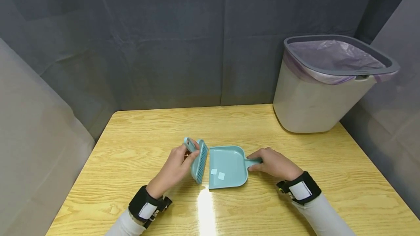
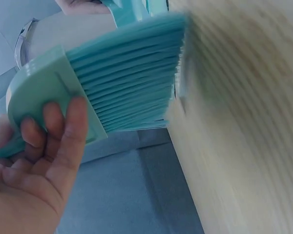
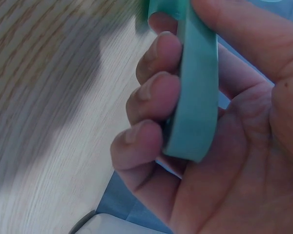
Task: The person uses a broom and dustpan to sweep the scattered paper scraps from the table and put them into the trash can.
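Observation:
A teal hand brush [image 1: 199,162] is gripped by my left hand [image 1: 175,165], its bristles pointing down at the table just left of the dustpan's lip. In the left wrist view the fingers curl round the brush's head, and the long bristles [image 2: 132,73] reach to the wood. The matching dustpan [image 1: 231,161] lies flat, with its straight edge facing the brush. Two small pale squares [image 1: 221,176] sit in the pan near that edge. My right hand [image 1: 273,163] holds the dustpan by its handle [image 3: 195,92], fingers wrapped around it in the right wrist view.
A grey-white bin [image 1: 305,97] with a purple liner and dark rim stands at the table's back right corner. The wooden table [image 1: 147,134] runs to a dark cloth wall [image 1: 164,46] behind, and pale cloth panels [image 1: 32,148] rise at both sides.

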A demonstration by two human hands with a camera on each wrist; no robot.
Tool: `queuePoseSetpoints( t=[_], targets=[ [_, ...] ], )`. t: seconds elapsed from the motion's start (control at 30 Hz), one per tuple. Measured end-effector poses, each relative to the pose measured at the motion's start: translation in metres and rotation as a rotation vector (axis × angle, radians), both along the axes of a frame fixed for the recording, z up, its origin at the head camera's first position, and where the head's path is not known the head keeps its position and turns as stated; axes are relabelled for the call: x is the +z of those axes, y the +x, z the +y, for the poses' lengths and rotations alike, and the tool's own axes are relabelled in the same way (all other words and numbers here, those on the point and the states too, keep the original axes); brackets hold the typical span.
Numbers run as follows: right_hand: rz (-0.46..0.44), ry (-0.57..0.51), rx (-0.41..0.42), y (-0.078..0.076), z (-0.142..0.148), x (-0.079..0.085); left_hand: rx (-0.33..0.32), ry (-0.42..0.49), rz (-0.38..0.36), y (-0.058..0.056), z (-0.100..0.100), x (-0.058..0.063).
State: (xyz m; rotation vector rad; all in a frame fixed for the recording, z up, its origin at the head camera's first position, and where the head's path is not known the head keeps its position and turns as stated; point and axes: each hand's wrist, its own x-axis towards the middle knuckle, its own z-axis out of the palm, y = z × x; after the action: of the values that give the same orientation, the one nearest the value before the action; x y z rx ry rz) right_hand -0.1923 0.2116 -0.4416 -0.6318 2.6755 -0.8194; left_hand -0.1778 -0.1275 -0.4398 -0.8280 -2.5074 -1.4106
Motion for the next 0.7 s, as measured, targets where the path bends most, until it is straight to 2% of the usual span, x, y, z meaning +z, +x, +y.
queuePoseSetpoints(
  t=[0.23,0.47,0.6,0.7],
  targets=[
    [0.011,-0.002,0.015,0.0011,-0.0008,-0.0003,0.008,-0.032,0.03,-0.0013,-0.0003,-0.0027],
    [-0.008,-0.002,0.008,0.0026,-0.0041,0.0014,-0.027,0.011,-0.037,0.0007,0.0042,-0.0069],
    [-0.005,0.0,0.013,0.0028,-0.0049,0.0011,-0.02,0.064,-0.085,0.0007,0.0016,-0.0035],
    [0.01,0.007,0.026,0.0022,-0.0052,0.0009,0.001,0.09,-0.082,-0.0013,-0.0031,0.0012]
  ],
)
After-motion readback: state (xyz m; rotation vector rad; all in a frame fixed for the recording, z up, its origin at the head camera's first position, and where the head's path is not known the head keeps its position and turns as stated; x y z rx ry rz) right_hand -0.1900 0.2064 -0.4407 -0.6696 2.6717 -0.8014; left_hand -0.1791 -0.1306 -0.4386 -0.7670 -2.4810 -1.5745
